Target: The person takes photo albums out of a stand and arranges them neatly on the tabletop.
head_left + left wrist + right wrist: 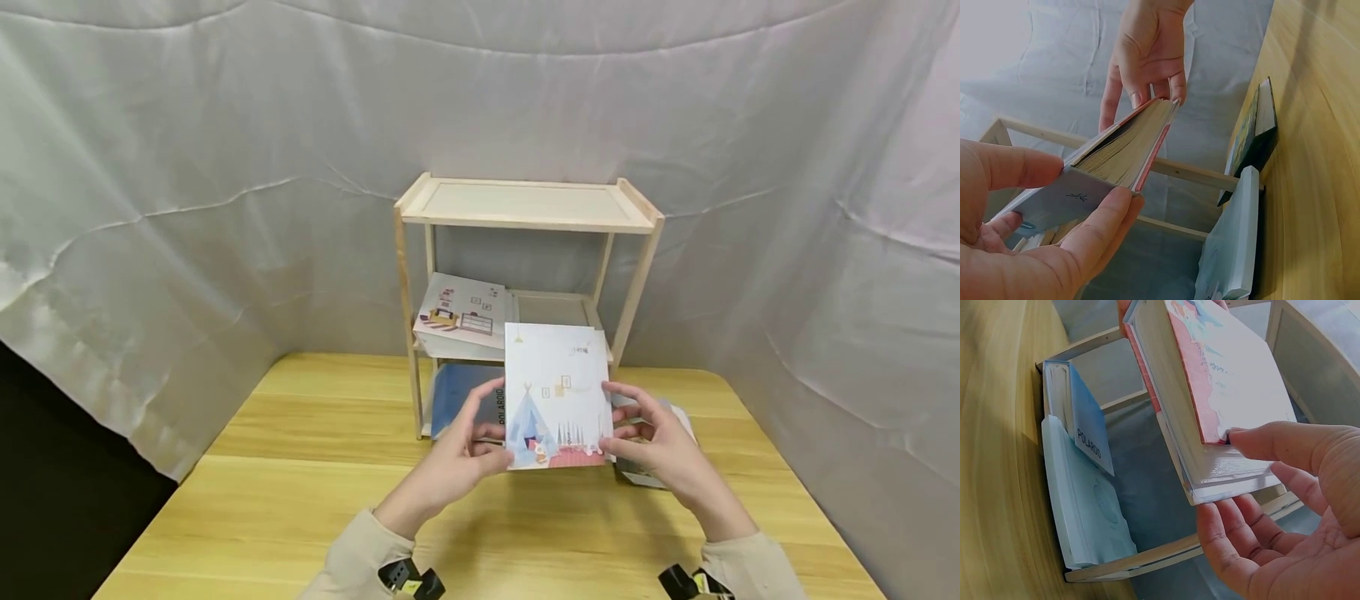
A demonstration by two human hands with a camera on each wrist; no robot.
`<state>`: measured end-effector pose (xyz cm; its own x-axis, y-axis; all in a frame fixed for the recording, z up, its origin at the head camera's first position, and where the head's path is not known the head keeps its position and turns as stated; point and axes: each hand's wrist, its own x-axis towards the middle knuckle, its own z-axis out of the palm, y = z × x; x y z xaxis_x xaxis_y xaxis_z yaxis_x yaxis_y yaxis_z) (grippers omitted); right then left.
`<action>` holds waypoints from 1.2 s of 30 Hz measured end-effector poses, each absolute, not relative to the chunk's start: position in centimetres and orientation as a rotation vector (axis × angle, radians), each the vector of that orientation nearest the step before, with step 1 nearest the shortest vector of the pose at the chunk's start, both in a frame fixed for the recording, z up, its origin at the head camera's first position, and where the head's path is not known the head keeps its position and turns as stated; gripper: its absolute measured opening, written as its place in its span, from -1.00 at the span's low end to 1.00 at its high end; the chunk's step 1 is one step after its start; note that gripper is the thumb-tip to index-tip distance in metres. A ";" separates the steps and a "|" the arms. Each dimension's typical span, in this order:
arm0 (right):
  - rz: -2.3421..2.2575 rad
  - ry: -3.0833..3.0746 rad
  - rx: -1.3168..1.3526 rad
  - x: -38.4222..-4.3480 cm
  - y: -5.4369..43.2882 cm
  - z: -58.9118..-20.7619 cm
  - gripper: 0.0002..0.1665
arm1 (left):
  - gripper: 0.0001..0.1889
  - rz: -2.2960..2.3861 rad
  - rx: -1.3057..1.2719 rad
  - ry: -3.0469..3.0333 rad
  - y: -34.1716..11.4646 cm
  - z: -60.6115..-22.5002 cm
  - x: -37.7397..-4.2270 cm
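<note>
Both hands hold a thick photo album (pixel 558 392) up in front of the rack, its white cover showing a blue tent and a pink rug. My left hand (pixel 465 442) grips the left edge, thumb at the lower corner. On the opposite edge, my right hand (pixel 660 437) pinches the album, thumb on the front cover and fingers behind. In the right wrist view the album (pixel 1241 375) shows its pages with glossy edges and a red strip on the cover. The left wrist view has the album (pixel 1129 150) end-on, its covers slightly parted from the pages.
Behind stands a light wooden rack (pixel 528 223). Its middle shelf bears a white illustrated album (pixel 465 312). Low down are a blue POLAROID album (pixel 1088 425) and a pale blue one (pixel 1088 494). A dark-edged book (pixel 1263 119) lies on the wooden table (pixel 315 500), right of the rack.
</note>
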<state>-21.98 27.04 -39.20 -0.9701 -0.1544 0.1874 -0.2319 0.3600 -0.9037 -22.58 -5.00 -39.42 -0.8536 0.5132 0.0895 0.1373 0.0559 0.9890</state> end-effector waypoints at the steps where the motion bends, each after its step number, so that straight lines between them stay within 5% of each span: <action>1: 1.696 -2.534 0.359 -22.0 27.0 -39.2 -0.07 | -0.04 1.868 0.657 2.052 -5.0 -39.5 -22.6; 36: 1.639 -2.536 0.313 -21.9 26.7 -39.6 -0.22 | 0.01 1.858 0.676 2.036 -5.0 -39.9 -22.2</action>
<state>-21.92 26.74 -39.64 -0.9732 -0.1148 0.1991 -0.2287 0.3977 -0.8885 -22.15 -5.01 -39.90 -0.8434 0.5297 0.0905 0.1384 0.0514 0.9890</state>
